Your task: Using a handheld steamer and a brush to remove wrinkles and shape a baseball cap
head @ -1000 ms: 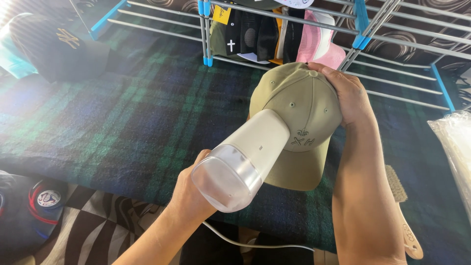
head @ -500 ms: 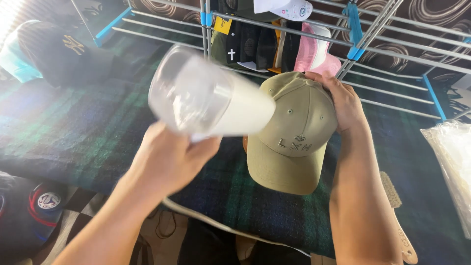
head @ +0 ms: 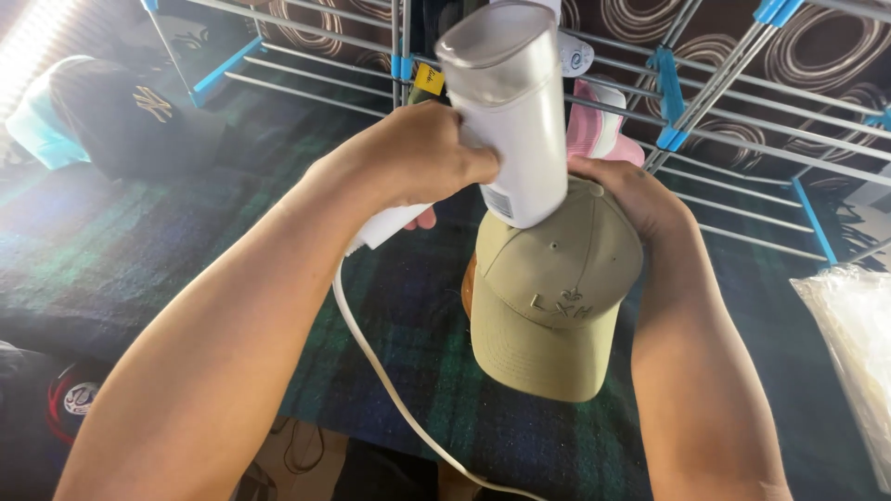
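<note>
My left hand [head: 408, 158] grips the handle of a white handheld steamer [head: 510, 111] with a clear tank on top; its nozzle end touches the crown of an olive-green baseball cap [head: 548, 297]. My right hand [head: 631, 199] holds that cap from behind at the top of its crown, brim pointing down toward me. The steamer's white cord [head: 390, 380] hangs down below my left forearm.
A dark plaid cloth [head: 186, 241] covers the surface. A black cap [head: 130, 116] over a teal one lies far left, a red-and-black cap [head: 70, 404] at lower left. A wire rack with blue joints [head: 668, 102] holds pink and dark caps. Clear plastic bag [head: 854, 343] at right.
My left hand has swung the steamer from pointing its tank at me to standing upright, nozzle now down on the cap's crown. The right hand kept hold of the cap.
</note>
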